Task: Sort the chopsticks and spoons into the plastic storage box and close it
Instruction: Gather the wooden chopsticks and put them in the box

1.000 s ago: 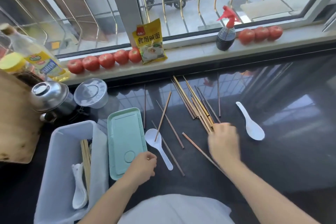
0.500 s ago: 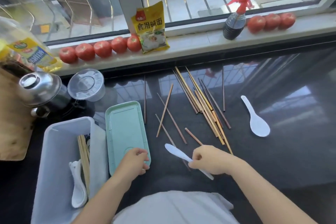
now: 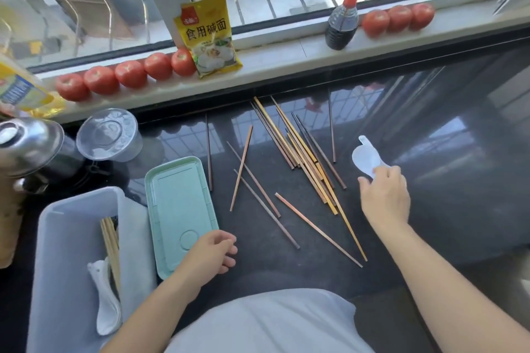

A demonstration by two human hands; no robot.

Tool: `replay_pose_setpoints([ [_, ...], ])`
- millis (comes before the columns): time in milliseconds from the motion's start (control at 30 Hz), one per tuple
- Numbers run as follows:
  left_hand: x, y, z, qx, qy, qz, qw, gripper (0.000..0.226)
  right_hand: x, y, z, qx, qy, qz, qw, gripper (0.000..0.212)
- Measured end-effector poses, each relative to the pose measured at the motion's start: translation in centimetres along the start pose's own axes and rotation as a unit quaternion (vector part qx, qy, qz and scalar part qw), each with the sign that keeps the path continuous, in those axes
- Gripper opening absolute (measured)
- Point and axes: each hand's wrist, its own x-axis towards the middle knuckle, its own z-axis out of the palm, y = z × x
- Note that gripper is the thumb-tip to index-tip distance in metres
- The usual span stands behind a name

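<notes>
Head view: the right hand (image 3: 384, 198) now reaches to the white plastic spoon (image 3: 365, 157) near the right side of the black glossy countertop (image 3: 459, 209); fingers touch its handle end, curled a bit, but I cannot tell if the grip is closed already. 0.5 s ago this hand carried another white spoon in front of the body; that one is gone from the counter now, prob. dropped with the spoons in the pale grey plastic storage box (image 3: 71, 238) at the left front edge. The left hand (image 3: 213, 252) rests by the near corner of the mint green lid (image 3: 179, 209), fingers loosely curled, holds nothing. So this looks the last spoon outside. Approx. a dozen+ wooden chopsticks (image 3: 301, 157) lie scattered in the counter middle, some already in the box, so sorting is not finished and the lid is not on.
</notes>
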Motion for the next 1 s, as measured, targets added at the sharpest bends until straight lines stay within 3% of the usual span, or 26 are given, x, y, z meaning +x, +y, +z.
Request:
replay_pose_setpoints([
  [133, -0.7, -0.7, -0.8, -0.019, 0.015, -0.004, 1.000, 0.017, -6.8, -4.1, 3.0, -0.024, -0.104, -0.221, 0.969, 0.020],
  [267, -1.0, -0.3, -0.6, -0.017, 0.017, 0.006, 1.000, 0.018, -9.8, -4.8, 5.7, 0.009, -0.123, -0.201, 0.972, 0.010],
  [400, -1.4, 0.6, 0.4, -0.036, 0.018, 0.045, 0.998, 0.019, -8.6, -6.4, 3.3, 0.037, -0.100, -0.156, 0.982, 0.010],
  [467, -1.3, 0.6, 0.7, -0.042, 0.051, 0.114, 0.991, 0.019, -8.1, -7.0, 1.3, 0.075, -0.115, -0.161, 0.977, 0.012],
  [500, -1.4, 0.5, 0.6, -0.003, 0.085, 0.188, 0.978, 0.022, -8.2, -7.3, 0.3, 0.072, -0.146, -0.195, 0.967, 0.013],
  [533, -1.3, 0.4, 0.3, 0.091, 0.120, 0.297, 0.943, 0.032, -8.6, -7.7, -0.7, 0.056, -0.183, -0.240, 0.952, 0.015],
  [600, -0.8, 0.1, -0.2, 0.330, 0.137, 0.501, 0.788, 0.056, -10.2, -8.8, -1.7, 0.037, -0.228, -0.350, 0.908, 0.020],
  [633, -1.0, 0.3, -0.1, 0.427, 0.112, 0.537, 0.719, 0.060, -11.2, -9.4, -1.8, 0.050, -0.235, -0.394, 0.887, 0.021],
  [667, -1.4, 0.5, 0.2, 0.493, 0.067, 0.515, 0.698, 0.060, -12.0, -10.0, -1.7, 0.067, -0.238, -0.418, 0.874, 0.021],
  [700, -2.0, 0.7, 0.7, 0.527, 0.035, 0.460, 0.714, 0.054, -12.8, -10.6, -1.4, 0.083, -0.232, -0.428, 0.870, 0.022],
  [767, -2.1, -0.1, 0.8, 0.495, -0.001, 0.344, 0.798, 0.035, -13.8, -11.3, -0.6, 0.119, -0.157, -0.446, 0.873, 0.021],
  [800, -1.7, -0.8, 0.4, 0.461, 0.018, 0.290, 0.838, 0.028, -14.1, -11.5, -0.1, 0.134, -0.100, -0.445, 0.880, 0.022],
  [867, -1.2, -1.8, -0.9, 0.296, 0.049, 0.168, 0.939, 0.024, -13.8, -11.5, 0.7, 0.131, -0.029, -0.406, 0.904, 0.031],
  [900, -1.1, -2.0, -1.5, 0.171, 0.054, 0.102, 0.978, 0.026, -13.4, -11.6, 1.1, 0.102, -0.044, -0.379, 0.919, 0.040],
  [933, -1.0, -2.1, -2.0, 0.039, 0.056, 0.041, 0.997, 0.027, -12.9, -11.9, 1.6, 0.064, -0.078, -0.350, 0.931, 0.050],
  [1000, -1.2, -2.1, -2.7, -0.169, 0.053, -0.031, 0.984, 0.019, -11.8, -12.7, 3.1, 0.001, -0.159, -0.299, 0.941, 0.068],
])
